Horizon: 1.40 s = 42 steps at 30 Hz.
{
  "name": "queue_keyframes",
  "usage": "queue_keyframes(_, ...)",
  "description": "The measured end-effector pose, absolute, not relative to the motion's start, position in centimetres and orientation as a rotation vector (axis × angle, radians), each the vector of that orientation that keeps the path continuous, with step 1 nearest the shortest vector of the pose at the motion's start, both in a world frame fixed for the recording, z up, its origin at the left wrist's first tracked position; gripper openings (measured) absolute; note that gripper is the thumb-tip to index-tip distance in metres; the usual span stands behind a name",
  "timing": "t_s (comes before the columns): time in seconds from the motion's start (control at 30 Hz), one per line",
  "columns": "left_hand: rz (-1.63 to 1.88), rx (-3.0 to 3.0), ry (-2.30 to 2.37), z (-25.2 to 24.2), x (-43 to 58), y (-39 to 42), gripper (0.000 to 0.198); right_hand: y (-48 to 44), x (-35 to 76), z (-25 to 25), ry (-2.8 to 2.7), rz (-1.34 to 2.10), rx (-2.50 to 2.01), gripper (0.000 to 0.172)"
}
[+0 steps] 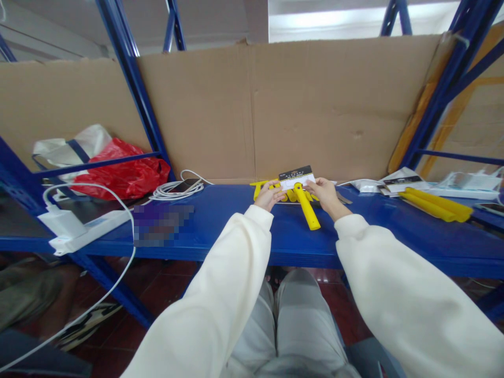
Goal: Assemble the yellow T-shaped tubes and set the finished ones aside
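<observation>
A black-and-white printed card (298, 176) is held up above the blue tabletop, with a yellow plastic handle (307, 208) hanging in front of it and slanting down to the right. The handle's rounded top end overlaps the card's lower edge; how they are joined is too small to make out. My left hand (270, 195) pinches the card at its left edge. At the opposite edge, the fingers of my right hand (323, 195) are closed on the card. Behind both hands lie several more yellow handles (259, 188), partly hidden.
Yellow tubular pieces (437, 203) and printed packets (405, 181) lie at the right. Leftward are a coiled white cable (177, 190), a red plastic bag (122, 168) and a white power strip (92, 231). Upright cardboard (315, 105) backs the blue shelf table (236, 247). Another person's leg shows lower left.
</observation>
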<state>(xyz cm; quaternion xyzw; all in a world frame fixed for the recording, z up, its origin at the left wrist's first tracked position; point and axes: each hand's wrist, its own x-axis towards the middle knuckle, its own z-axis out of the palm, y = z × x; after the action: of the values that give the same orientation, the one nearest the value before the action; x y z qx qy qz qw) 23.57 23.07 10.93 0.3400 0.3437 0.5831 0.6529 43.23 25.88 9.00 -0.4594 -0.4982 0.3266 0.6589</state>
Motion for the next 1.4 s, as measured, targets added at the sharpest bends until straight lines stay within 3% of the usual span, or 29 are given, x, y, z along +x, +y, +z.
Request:
queue_keyframes(0.5,1.278,0.829,0.738,10.3,23.7,23.5,0.028,25.8,43.2,8.8,-1.134,0.770,-1.014,0.029)
queue_keyframes(0.73,1.232,0.841,0.746,10.5,23.6,23.3,0.028,25.6,42.6,8.9,-1.141,0.870,-0.990,0.029)
queue_keyframes(1.0,1.183,0.937,0.825,10.9,23.6,22.8,0.056,25.2,42.7,8.9,-1.129,0.827,-1.093,0.046)
queue_keyframes(1.4,1.286,0.877,0.860,11.4,23.8,22.3,0.058,26.9,42.5,7.3,-1.357,0.761,-1.041,0.096)
